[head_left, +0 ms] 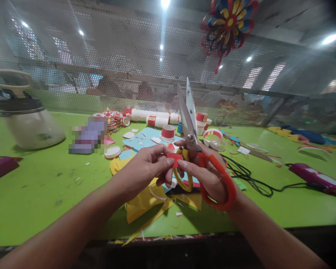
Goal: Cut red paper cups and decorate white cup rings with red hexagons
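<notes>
A small piece of red paper (174, 160) is pinched between the fingertips of my left hand (154, 160), which is closed. My right hand (207, 172) is closed too, its thumb touching the paper's right edge. Large scissors (190, 138) hang on this hand, blades pointing up and slightly parted. One handle loop is orange and passes around the hand; the other looks yellow and sits below the paper. Yellow paper scraps (145, 201) and light blue sheets (144, 137) lie on the green table (58, 220) under my hands.
Paper cups (167, 133) and white-and-red rolls (154, 115) stand or lie behind my hands. At left are a large jug (30, 123) and a phone-like purple object (89, 138). On the right, a black cord (249, 179) leads to a purple device (316, 177). A perforated screen (128, 48) rises behind.
</notes>
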A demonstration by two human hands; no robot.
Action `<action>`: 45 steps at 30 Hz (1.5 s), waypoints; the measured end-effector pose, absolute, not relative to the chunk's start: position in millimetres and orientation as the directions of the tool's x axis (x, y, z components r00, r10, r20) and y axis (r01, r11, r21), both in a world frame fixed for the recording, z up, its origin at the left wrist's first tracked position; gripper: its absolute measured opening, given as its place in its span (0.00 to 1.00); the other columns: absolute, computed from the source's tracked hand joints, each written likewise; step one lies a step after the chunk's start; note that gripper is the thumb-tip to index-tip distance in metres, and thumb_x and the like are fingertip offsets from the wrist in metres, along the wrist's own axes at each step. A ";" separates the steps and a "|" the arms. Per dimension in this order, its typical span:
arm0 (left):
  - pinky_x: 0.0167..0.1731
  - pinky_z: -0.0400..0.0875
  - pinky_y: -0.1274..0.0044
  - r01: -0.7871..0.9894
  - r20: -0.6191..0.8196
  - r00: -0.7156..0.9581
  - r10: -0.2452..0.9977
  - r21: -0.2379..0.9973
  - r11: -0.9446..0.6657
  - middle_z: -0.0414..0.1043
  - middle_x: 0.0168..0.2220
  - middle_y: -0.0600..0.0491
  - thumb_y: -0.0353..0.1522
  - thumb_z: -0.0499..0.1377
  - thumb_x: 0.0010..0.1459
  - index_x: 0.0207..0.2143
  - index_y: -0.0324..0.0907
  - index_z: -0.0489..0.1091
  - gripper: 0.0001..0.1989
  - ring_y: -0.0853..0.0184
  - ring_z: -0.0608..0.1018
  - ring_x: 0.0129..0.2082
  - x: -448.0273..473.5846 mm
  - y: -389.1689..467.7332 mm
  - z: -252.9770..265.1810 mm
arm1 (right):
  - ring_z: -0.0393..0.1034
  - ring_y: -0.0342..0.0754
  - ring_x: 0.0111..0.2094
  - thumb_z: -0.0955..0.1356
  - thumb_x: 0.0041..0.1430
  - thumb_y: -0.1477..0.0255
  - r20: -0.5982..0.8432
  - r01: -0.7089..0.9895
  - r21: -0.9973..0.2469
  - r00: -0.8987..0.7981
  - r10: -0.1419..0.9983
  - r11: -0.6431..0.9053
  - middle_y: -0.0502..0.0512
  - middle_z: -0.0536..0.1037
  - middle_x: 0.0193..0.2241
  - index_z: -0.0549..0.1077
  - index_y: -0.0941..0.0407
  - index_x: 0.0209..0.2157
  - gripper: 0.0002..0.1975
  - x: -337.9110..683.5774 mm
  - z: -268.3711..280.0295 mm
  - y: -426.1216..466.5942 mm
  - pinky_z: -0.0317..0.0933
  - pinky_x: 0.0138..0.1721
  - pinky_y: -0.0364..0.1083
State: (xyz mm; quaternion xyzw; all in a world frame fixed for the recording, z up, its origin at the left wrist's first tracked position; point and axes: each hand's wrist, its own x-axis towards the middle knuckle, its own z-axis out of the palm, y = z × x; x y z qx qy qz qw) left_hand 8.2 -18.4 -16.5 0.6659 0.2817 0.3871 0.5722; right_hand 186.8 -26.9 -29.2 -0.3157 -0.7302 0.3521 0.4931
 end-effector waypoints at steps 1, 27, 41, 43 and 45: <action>0.19 0.60 0.82 -0.073 0.186 0.540 0.821 0.982 -0.175 0.68 0.18 0.56 0.34 0.56 0.59 0.31 0.38 0.64 0.08 0.74 0.67 0.18 8.4 -18.4 -16.3 | 0.67 0.44 0.27 0.66 0.59 0.74 0.484 0.093 -0.841 -0.311 0.818 0.533 0.48 0.70 0.27 0.67 0.54 0.49 0.15 186.7 -28.5 -27.0 0.63 0.29 0.46; 0.23 0.62 0.79 -0.113 0.182 0.449 0.875 0.983 -0.147 0.68 0.19 0.57 0.36 0.60 0.56 0.27 0.40 0.63 0.11 0.73 0.69 0.20 11.7 -18.3 -19.9 | 0.66 0.43 0.25 0.67 0.56 0.75 0.532 0.128 -0.817 -0.211 0.820 0.563 0.50 0.71 0.29 0.67 0.57 0.47 0.15 178.8 -24.2 -33.7 0.63 0.27 0.45; 0.21 0.60 0.81 -0.126 0.158 0.440 0.884 0.986 -0.113 0.68 0.17 0.57 0.36 0.62 0.54 0.25 0.39 0.64 0.11 0.74 0.68 0.18 11.0 -20.5 -16.3 | 0.68 0.43 0.28 0.68 0.57 0.74 0.513 0.053 -0.847 -0.177 0.840 0.529 0.47 0.69 0.26 0.69 0.55 0.48 0.16 180.8 -25.8 -32.8 0.67 0.31 0.46; 0.21 0.60 0.81 -0.132 0.148 0.451 0.880 0.986 -0.098 0.68 0.18 0.57 0.35 0.61 0.55 0.25 0.39 0.63 0.11 0.74 0.68 0.18 10.1 -19.9 -18.2 | 0.66 0.43 0.26 0.68 0.57 0.74 0.545 0.072 -0.823 -0.177 0.820 0.563 0.47 0.68 0.25 0.69 0.55 0.48 0.16 180.9 -25.8 -31.8 0.66 0.29 0.46; 0.22 0.60 0.81 -0.147 0.147 0.462 0.875 0.985 -0.088 0.68 0.18 0.57 0.35 0.60 0.56 0.26 0.40 0.64 0.11 0.74 0.68 0.19 9.7 -19.2 -20.4 | 0.65 0.43 0.26 0.68 0.57 0.74 0.562 0.106 -0.804 -0.182 0.806 0.585 0.47 0.67 0.25 0.69 0.56 0.48 0.16 180.9 -25.8 -31.2 0.65 0.27 0.45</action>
